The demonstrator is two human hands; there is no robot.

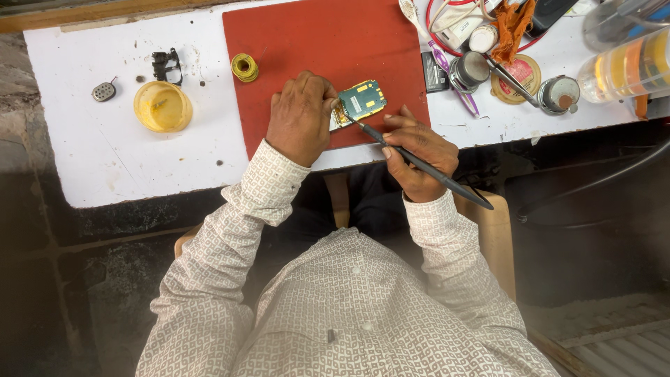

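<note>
Circuit board (361, 100), green with yellow patches, lies tilted on the red mat (307, 35) near its front edge. Left hand (301, 117) rests knuckles-up just left of the board, fingers (322, 89) curled together, tips pressing its left end down. Right hand (417, 155) sits at the worktop's front edge, fingers pinching a dark slim tool (419, 162) pen-fashion; the tool's tip touches the board's lower left corner, its shaft running back over the hand toward the lap.

Around, same head view: yellow wire spool (245, 67) on the mat's left edge. Left of the mat, a yellow shallow tub (162, 106), a small black bracket (167, 64), a small grey oval part (104, 91). Right of the mat, well apart from the hands: round tins (559, 94), an orange rag (515, 22), red cable loops (447, 5), a clear plastic jar (628, 66). Nothing lies between hands and board.

White worktop (105, 160), stained and speckled, wooden strip along the far edge. Dark floor beneath; patterned white shirt sleeves (258, 188).
</note>
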